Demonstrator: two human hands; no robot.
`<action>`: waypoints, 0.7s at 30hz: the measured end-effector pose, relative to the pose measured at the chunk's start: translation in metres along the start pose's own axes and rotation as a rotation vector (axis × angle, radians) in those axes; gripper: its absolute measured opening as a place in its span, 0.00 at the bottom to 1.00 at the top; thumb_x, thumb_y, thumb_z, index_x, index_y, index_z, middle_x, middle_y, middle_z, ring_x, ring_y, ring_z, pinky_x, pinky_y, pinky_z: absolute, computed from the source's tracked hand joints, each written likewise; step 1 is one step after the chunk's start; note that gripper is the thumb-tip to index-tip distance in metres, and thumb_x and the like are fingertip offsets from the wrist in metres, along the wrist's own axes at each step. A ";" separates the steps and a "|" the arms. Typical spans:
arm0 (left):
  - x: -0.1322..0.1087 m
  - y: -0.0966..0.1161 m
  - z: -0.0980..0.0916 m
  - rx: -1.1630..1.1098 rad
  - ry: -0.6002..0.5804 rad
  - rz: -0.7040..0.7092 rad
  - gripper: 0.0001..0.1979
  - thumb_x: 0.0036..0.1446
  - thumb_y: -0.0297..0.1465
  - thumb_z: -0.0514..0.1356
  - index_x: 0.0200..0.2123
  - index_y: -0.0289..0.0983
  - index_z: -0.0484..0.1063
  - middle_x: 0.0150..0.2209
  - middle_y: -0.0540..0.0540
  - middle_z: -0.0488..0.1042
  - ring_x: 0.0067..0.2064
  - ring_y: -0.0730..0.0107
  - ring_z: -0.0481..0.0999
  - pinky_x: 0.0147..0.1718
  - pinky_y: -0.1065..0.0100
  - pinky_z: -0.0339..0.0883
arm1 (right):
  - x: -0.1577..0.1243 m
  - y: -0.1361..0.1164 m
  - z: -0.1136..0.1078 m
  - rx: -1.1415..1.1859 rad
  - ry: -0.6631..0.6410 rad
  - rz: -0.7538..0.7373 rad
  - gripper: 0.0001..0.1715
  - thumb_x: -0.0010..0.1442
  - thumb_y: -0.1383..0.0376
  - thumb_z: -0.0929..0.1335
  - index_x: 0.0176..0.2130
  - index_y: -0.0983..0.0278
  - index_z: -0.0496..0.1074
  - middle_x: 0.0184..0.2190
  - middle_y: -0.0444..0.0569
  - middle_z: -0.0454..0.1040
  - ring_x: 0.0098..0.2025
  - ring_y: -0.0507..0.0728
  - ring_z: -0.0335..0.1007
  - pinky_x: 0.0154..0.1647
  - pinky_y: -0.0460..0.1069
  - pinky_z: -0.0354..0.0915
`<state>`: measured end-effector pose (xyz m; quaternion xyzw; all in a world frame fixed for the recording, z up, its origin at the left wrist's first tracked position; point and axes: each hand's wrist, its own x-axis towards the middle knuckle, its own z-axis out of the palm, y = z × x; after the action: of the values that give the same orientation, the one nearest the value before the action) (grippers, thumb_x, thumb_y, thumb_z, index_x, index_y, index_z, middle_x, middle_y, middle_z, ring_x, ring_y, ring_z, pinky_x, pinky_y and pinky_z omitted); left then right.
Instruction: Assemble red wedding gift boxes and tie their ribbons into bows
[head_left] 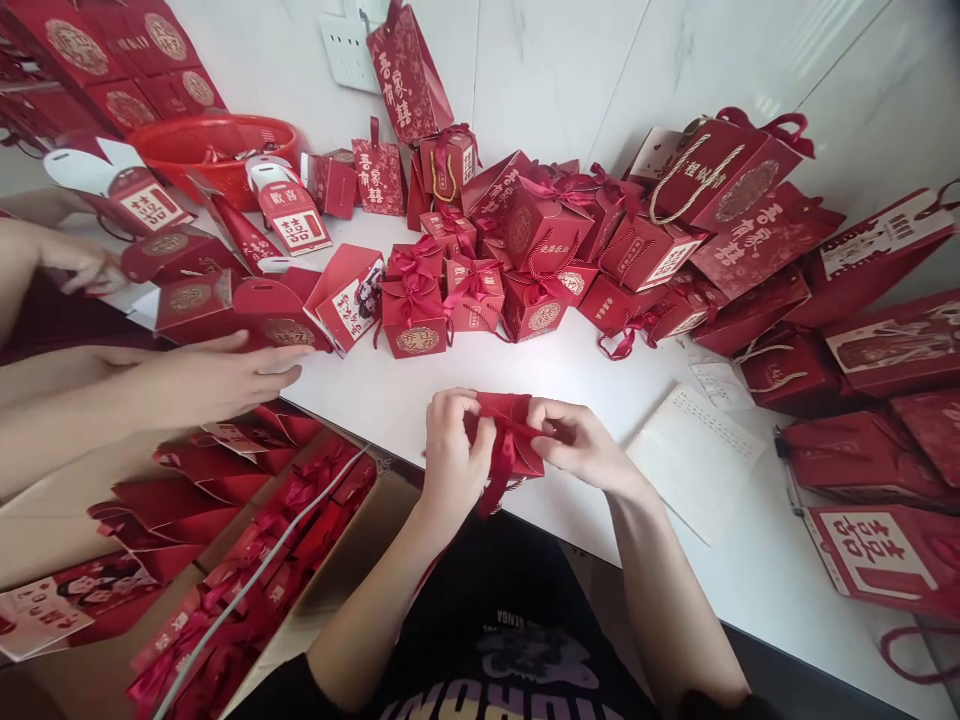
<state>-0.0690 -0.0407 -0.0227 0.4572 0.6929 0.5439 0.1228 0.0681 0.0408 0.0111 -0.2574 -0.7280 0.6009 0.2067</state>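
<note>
Both my hands work on one small red gift box [512, 432] held just above the white table's [420, 400] near edge. My left hand [452, 455] pinches the box's red ribbon at the left side, fingers closed. From the right, my right hand [581, 443] pinches the ribbon at the box top, fingers also closed. A ribbon tail hangs down below the box. Behind it stand several finished red boxes with ribbon bows [414, 312].
Red gift bags [757, 235] and boxes crowd the table's back and right. Another person's hands [217, 378] reach in from the left over flat red boxes. A red basket [214, 145] sits back left. A white sheet [694, 458] lies right of my hands. A carton of ribbons [262, 570] stands below.
</note>
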 end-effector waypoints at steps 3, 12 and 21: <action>0.000 0.002 -0.001 -0.114 0.002 -0.062 0.03 0.56 0.26 0.53 0.31 0.39 0.63 0.39 0.45 0.68 0.45 0.63 0.70 0.44 0.62 0.65 | -0.003 0.008 -0.011 0.378 -0.076 0.001 0.14 0.48 0.69 0.67 0.20 0.62 0.56 0.21 0.38 0.55 0.19 0.46 0.48 0.16 0.43 0.47; 0.002 0.002 -0.003 -0.890 0.132 -0.510 0.06 0.49 0.32 0.59 0.31 0.37 0.71 0.34 0.48 0.73 0.41 0.67 0.74 0.41 0.68 0.66 | -0.018 0.030 -0.016 0.931 0.050 -0.123 0.19 0.50 0.61 0.72 0.22 0.62 0.58 0.22 0.38 0.54 0.15 0.44 0.39 0.04 0.39 0.36; 0.007 -0.005 -0.018 -1.166 0.105 -0.550 0.07 0.45 0.30 0.63 0.26 0.37 0.67 0.27 0.53 0.69 0.27 0.76 0.67 0.28 0.72 0.64 | -0.035 0.040 -0.022 0.929 0.394 -0.185 0.19 0.45 0.62 0.74 0.25 0.59 0.59 0.23 0.37 0.53 0.15 0.44 0.34 0.01 0.38 0.30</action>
<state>-0.0876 -0.0472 -0.0183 0.0940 0.3808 0.8011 0.4520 0.1142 0.0413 -0.0233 -0.1812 -0.3511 0.7802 0.4850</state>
